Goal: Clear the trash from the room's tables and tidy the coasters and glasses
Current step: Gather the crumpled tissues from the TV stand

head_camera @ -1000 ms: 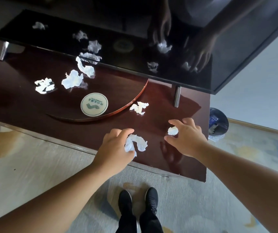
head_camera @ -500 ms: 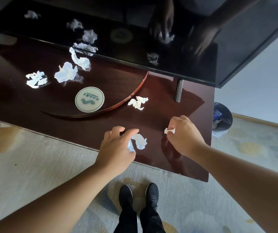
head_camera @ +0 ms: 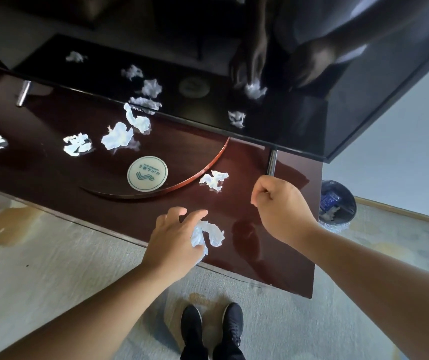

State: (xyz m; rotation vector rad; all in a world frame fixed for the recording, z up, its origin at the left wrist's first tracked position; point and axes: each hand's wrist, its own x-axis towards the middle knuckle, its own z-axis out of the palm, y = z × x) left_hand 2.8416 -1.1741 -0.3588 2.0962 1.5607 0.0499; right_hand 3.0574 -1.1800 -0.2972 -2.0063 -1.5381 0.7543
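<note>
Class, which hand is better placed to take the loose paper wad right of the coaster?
Likely right: the right hand hovers beside that wad, while the left hand, nearer the table edge, grips another wad.

Black television [head_camera: 208, 53], apparently off; carpet [head_camera: 52, 255].

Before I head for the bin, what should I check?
1. Left hand grips a tissue: ok.
2. Right hand holds trash: cannot tell; it is a closed fist and its contents are hidden.
3. Bin within reach, on the floor past the table's right end: ok.
4. Table cleared: not ok; a loose tissue lies by the coaster, others farther left.
5. Coaster free of tissues: ok; it lies flat, nothing on it.
</note>
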